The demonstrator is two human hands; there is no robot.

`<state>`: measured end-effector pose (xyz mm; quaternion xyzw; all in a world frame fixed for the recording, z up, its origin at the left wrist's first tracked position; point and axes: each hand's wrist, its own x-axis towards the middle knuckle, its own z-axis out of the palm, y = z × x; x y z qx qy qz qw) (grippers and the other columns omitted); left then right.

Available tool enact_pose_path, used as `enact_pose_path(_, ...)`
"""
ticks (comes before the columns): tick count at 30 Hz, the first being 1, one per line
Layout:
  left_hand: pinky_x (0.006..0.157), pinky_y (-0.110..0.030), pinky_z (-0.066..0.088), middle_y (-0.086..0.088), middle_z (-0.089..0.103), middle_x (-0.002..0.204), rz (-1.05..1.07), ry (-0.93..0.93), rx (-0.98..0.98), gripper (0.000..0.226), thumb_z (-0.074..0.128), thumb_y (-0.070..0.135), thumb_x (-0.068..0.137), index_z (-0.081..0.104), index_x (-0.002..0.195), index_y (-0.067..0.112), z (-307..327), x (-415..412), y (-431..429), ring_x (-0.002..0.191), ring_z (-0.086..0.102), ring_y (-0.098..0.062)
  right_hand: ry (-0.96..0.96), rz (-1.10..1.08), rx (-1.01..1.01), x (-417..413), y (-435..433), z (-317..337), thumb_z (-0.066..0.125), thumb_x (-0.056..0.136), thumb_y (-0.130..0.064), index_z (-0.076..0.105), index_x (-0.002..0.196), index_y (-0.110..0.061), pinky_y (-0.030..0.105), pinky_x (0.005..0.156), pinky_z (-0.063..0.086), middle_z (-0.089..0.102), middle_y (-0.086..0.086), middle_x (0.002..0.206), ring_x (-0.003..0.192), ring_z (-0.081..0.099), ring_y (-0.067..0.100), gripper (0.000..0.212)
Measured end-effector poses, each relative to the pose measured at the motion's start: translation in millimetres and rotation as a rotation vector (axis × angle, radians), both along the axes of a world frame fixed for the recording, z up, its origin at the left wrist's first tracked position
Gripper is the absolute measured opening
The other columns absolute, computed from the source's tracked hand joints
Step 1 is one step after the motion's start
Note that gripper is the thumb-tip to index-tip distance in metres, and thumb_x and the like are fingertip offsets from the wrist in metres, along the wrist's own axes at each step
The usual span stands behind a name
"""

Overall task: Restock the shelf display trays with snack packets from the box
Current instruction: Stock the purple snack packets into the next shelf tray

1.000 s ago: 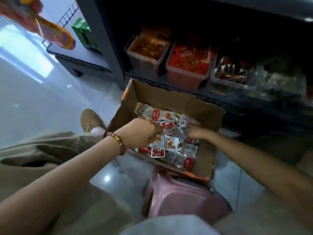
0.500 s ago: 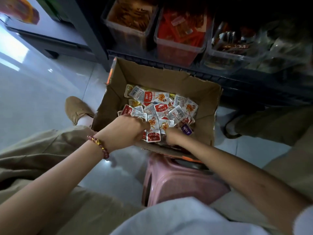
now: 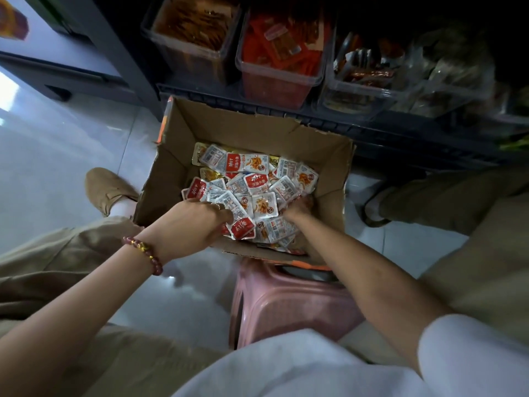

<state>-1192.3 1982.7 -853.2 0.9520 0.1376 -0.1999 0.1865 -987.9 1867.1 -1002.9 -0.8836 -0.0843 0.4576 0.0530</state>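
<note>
An open cardboard box (image 3: 252,133) sits on a pink stool (image 3: 286,305) and holds several red-and-white snack packets (image 3: 252,184). My left hand (image 3: 189,224), with a bead bracelet on the wrist, reaches into the near left side of the box and grips a bunch of packets. My right hand (image 3: 297,207) is dug into the pile at the near right, its fingers buried among the packets. Behind the box, clear display trays stand on the dark low shelf: a brown-snack tray (image 3: 189,32), a red-packet tray (image 3: 277,70) and a tray with mixed packets (image 3: 360,90).
The dark shelf edge (image 3: 372,130) runs just behind the box. A glossy tiled floor (image 3: 57,156) spreads to the left. My tan shoe (image 3: 108,190) and trouser legs flank the box. A second low shelf unit (image 3: 57,58) stands at the far left.
The view has tilted down and closer to the box. Both hands have pushed deeper into the near side of the packet pile, gathering packets together.
</note>
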Motion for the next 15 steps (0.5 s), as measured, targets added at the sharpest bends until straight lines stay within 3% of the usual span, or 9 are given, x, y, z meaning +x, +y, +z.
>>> enact_pose_path(2, 0.08, -0.037, 0.05, 0.002, 0.065, 0.095, -0.004, 0.003, 0.005, 0.025, 0.043, 0.027, 0.094, 0.056, 0.115, 0.022, 0.7, 0.5, -0.9, 0.087, 0.062, -0.02, 0.032, 0.114, -0.176, -2.9, -8.1, -12.8, 0.045, 0.098, -0.032, 0.012, 0.149, -0.006, 0.032, 0.103, 0.035, 0.04, 0.013, 0.137, 0.114, 0.049, 0.026, 0.066)
enact_pose_path(5, 0.083, -0.034, 0.048, 0.001, 0.065, 0.1, 0.004, 0.018, -0.012, 0.027, 0.045, 0.027, 0.096, 0.056, 0.119, 0.021, 3.3, 1.7, -3.4, 0.091, 0.062, -0.02, -0.067, 0.331, -0.217, -17.8, -14.2, -9.6, 0.045, 0.098, -0.021, 0.002, 0.149, -0.005, 0.036, 0.101, 0.039, 0.021, 0.018, 0.151, 0.129, 0.04, 0.033, 0.069)
enact_pose_path(7, 0.087, -0.033, 0.046, 0.0, 0.065, 0.103, 0.0, 0.043, 0.004, 0.028, 0.044, 0.028, 0.096, 0.054, 0.121, 0.021, 3.4, 2.4, -3.3, 0.095, 0.061, -0.021, -0.129, 0.399, -0.179, -22.1, -8.8, -5.6, 0.044, 0.099, -0.012, 0.013, 0.147, -0.004, 0.039, 0.093, 0.046, 0.033, 0.017, 0.145, 0.125, 0.046, 0.033, 0.057)
enact_pose_path(10, 0.092, -0.034, 0.043, 0.001, 0.065, 0.104, -0.012, 0.088, 0.023, 0.028, 0.041, 0.028, 0.096, 0.052, 0.122, 0.021, 0.8, 1.7, -3.5, 0.097, 0.061, -0.019, -0.201, 0.501, -0.142, -17.5, 5.1, 6.8, 0.054, 0.095, -0.01, 0.036, 0.137, -0.006, 0.031, 0.076, 0.048, 0.055, 0.012, 0.131, 0.114, 0.058, 0.026, 0.046)
enact_pose_path(13, 0.092, -0.031, 0.043, 0.002, 0.064, 0.106, -0.031, 0.122, 0.033, 0.03, 0.04, 0.027, 0.096, 0.051, 0.123, 0.021, 0.8, 0.7, -5.2, 0.099, 0.06, -0.018, -0.151, 0.583, -0.116, -3.9, 19.4, 31.9, 0.067, 0.088, -0.019, 0.055, 0.122, -0.006, 0.029, 0.08, 0.048, 0.059, 0.008, 0.126, 0.115, 0.057, 0.022, 0.038)
enact_pose_path(15, 0.092, -0.03, 0.042, 0.002, 0.063, 0.108, -0.033, 0.139, 0.044, 0.031, 0.04, 0.027, 0.096, 0.049, 0.125, 0.022, 1.3, -0.4, -5.4, 0.102, 0.059, -0.017, -0.077, 0.593, -0.079, 7.5, 28.7, 54.3, 0.072, 0.084, -0.026, 0.059, 0.113, -0.005, 0.026, 0.072, 0.049, 0.064, 0.006, 0.11, 0.097, 0.062, 0.019, 0.038)
